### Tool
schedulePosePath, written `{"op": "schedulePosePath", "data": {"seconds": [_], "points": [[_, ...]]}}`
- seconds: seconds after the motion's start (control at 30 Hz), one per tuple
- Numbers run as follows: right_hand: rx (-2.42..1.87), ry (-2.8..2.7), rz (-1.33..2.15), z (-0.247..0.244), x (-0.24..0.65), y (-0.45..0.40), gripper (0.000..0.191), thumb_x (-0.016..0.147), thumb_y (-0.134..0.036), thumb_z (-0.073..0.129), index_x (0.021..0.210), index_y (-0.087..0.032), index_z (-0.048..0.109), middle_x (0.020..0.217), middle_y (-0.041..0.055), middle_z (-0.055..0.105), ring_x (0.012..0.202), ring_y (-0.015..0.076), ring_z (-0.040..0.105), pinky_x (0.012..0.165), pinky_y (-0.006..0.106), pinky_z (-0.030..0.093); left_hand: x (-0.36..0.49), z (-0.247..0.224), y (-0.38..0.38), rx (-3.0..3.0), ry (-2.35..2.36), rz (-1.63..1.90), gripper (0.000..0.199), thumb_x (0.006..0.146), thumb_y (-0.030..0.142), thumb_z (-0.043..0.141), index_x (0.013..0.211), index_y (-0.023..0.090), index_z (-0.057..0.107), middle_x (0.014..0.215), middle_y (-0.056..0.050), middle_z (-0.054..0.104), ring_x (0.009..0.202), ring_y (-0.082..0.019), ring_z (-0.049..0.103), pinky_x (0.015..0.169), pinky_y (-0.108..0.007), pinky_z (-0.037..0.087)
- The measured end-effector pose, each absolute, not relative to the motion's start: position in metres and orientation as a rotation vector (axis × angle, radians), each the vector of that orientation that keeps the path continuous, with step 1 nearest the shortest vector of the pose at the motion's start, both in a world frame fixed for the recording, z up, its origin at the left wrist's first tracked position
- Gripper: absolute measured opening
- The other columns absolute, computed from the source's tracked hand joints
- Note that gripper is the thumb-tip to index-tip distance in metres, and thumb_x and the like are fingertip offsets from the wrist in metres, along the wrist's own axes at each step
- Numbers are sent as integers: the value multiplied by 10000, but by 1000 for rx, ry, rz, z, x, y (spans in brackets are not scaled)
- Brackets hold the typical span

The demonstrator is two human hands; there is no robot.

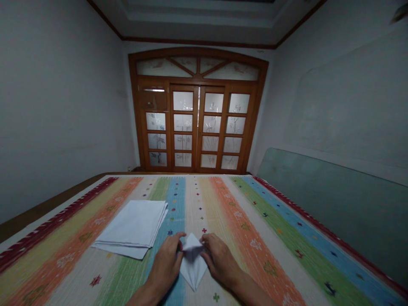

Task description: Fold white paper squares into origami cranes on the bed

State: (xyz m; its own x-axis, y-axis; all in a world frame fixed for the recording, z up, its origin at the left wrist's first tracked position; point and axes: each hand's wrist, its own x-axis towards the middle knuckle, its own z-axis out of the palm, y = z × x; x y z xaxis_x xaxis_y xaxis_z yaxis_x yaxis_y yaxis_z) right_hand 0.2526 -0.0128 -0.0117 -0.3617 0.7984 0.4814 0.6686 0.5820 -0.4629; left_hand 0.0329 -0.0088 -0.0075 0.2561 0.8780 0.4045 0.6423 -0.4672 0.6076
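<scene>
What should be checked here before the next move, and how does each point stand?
1. Left hand on the folded piece: ok, fingers at its left edge.
2. Right hand on it too: ok, fingers at its right edge.
3. Piece's near end pointed, with folds running towards it: ok.
4. Creases pressed sharp: cannot tell, the paper is small and dim in view.
5. Stack clear of both hands: ok, it lies apart, left of the left hand.
6. Stack squared up: not ok, the lower sheets stick out at the near and right edges.
</scene>
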Motion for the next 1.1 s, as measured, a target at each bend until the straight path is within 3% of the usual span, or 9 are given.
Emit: {"op": "schedulePosePath", "data": {"seconds": [0.07, 0.17, 0.23, 0.47, 0.7, 0.9, 1.1], "points": [[-1134, -2137, 249, -12, 253, -13, 418, 838, -38, 584, 1229, -186, 582, 1119, 112, 679, 1025, 253, 626, 917, 388, 517, 33, -3, -10, 2262, 1379, 989, 299, 829, 60, 526, 1005, 214, 712, 954, -79, 686, 969, -278, 647, 888, -407, 501], [-1074, -2189, 201, -10, 254, -13, 325, 871, -49, 566, 1126, -222, 668, 1149, 104, 684, 1064, 254, 620, 925, 391, 512, 32, 1, -11, 2297, 1364, 963, 286, 826, 47, 531, 901, 220, 745, 943, -80, 684, 970, -279, 639, 891, -414, 500], [-1052, -2199, 169, -9, 254, -14, 295, 871, -38, 560, 1041, -223, 714, 1168, 106, 684, 1071, 252, 615, 915, 386, 514, 32, 2, -11, 2310, 1351, 968, 306, 823, 41, 542, 922, 229, 763, 939, -78, 687, 960, -275, 637, 894, -414, 502], [-1025, -2247, 223, -9, 254, -14, 365, 825, -6, 557, 1045, -216, 757, 1073, 88, 746, 999, 247, 622, 882, 380, 535, 29, 6, -16, 2400, 1258, 957, 340, 831, 47, 565, 922, 270, 806, 953, -80, 707, 968, -266, 644, 899, -408, 526], [-1056, -2204, 257, -2, 253, -19, 263, 859, -86, 586, 1017, -209, 756, 1071, 83, 756, 1001, 244, 641, 913, 381, 524, 26, -1, -21, 2522, 1072, 937, 289, 870, 96, 572, 991, 260, 777, 1173, -97, 743, 1212, -303, 617, 1022, -487, 522], [-1093, -2208, 250, 0, 253, -21, 202, 854, -135, 638, 1001, -211, 755, 1060, 84, 758, 1008, 248, 642, 923, 387, 506, 23, -6, -22, 2480, 1128, 850, 194, 825, 195, 688, 999, 248, 755, 1279, -106, 714, 1250, -329, 613, 1077, -530, 489], [-1118, -2189, 272, -2, 253, -23, 255, 766, -220, 769, 1018, -225, 735, 1118, 76, 739, 1057, 264, 624, 975, 421, 461, 20, -4, -24, 2478, 1107, 783, 401, 795, 231, 755, 1187, 272, 683, 1410, -109, 626, 1319, -333, 557, 1115, -536, 447]]}}
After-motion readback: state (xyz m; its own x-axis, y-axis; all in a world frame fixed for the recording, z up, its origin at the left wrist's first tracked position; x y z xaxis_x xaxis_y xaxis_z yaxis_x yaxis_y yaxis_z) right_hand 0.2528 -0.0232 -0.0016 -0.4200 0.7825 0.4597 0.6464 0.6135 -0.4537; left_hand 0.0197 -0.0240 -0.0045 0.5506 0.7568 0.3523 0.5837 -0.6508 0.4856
